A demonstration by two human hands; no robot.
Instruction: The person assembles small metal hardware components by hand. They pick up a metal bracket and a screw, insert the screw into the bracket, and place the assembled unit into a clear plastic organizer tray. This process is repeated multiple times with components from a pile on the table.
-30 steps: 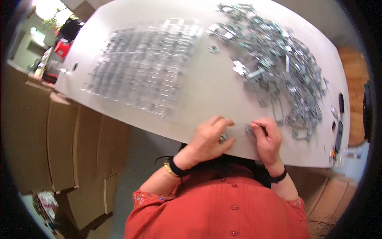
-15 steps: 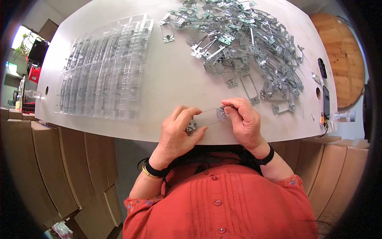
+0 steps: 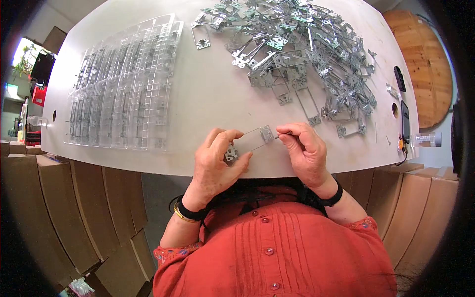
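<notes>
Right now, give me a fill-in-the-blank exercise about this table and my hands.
1. The left hand holds a metal frame whose end plates are joined by ____ thin rods.
2. The pile of metal parts lies to the ____ of the clear plastic tray.
3. The right wristband is coloured ____.
Missing words: two; right; black.

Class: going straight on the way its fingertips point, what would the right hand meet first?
The right hand would probably meet the metal frame first, at its nearer end; depth is unclear.

Silvery rectangular metal frame (image 3: 266,133), aslant
</notes>
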